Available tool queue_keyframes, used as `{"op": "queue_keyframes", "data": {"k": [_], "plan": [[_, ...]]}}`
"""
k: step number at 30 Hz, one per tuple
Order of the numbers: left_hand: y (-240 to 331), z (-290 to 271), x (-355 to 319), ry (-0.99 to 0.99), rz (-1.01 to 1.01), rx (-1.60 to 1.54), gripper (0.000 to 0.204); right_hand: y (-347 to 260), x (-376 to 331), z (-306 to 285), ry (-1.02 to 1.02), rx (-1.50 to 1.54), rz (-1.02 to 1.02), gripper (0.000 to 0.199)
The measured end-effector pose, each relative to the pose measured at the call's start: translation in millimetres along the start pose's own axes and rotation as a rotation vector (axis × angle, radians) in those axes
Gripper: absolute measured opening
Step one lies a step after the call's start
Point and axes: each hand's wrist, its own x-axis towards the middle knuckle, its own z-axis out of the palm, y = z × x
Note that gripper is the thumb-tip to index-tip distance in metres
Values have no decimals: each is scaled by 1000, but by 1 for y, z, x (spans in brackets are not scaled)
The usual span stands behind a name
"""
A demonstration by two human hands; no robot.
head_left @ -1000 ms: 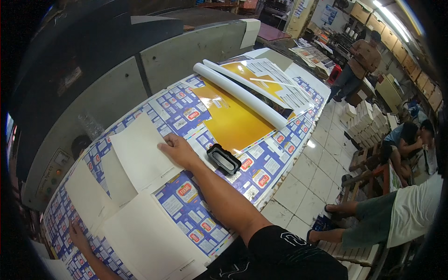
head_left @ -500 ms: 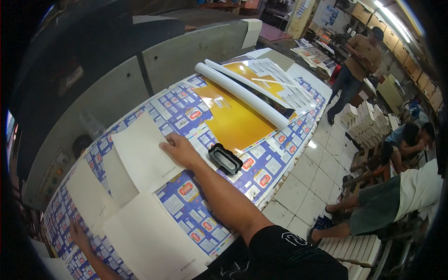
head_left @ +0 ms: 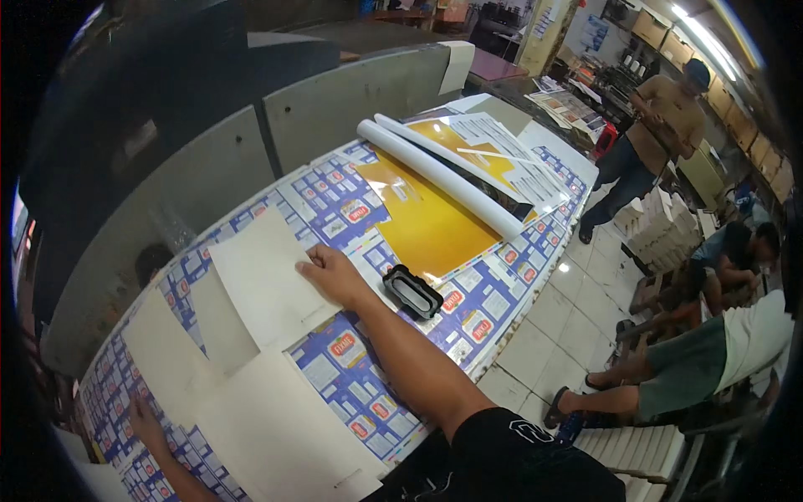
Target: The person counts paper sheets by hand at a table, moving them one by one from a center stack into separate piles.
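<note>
My right hand [head_left: 330,272] lies flat, fingers together, on the right edge of a blank cream card sheet [head_left: 259,276] that rests on a table covered with blue and white printed sheets [head_left: 493,289]. My left hand [head_left: 146,422] presses flat on the printed sheets at the lower left, beside more cream sheets [head_left: 276,427]. Neither hand holds anything. A small black rectangular tool [head_left: 412,291] sits just right of my right forearm.
A yellow sheet [head_left: 422,222] and a white paper roll [head_left: 439,180] lie farther along the table. Grey machine panels [head_left: 351,100] stand behind it. A person [head_left: 657,138] stands on the tiled floor; others sit at right near stacks of white cartons [head_left: 661,230].
The standing person at the far right has walked a little farther along the aisle. My hands and the sheets stay put.
</note>
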Motion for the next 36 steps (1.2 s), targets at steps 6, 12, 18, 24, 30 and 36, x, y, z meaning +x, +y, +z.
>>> {"op": "queue_keyframes", "data": {"k": [6,12,18,24,30,36], "plan": [[4,-2,-1,1,51,-148,44,16,10,3,-3,226,-12,35],[9,-2,0,227,73,-10,42,-1,-4,-4,27,108,-4,40],[30,10,-8,168,57,201,42,6,-4,-2,42,154,-48,36],[28,4,-15,432,247,516,47,7,6,9,49,104,-133,34],[47,-2,-19,159,140,540,46,14,7,6,31,73,-105,37],[32,7,-18,502,286,521,41,4,-1,4,25,112,-67,36]]}}
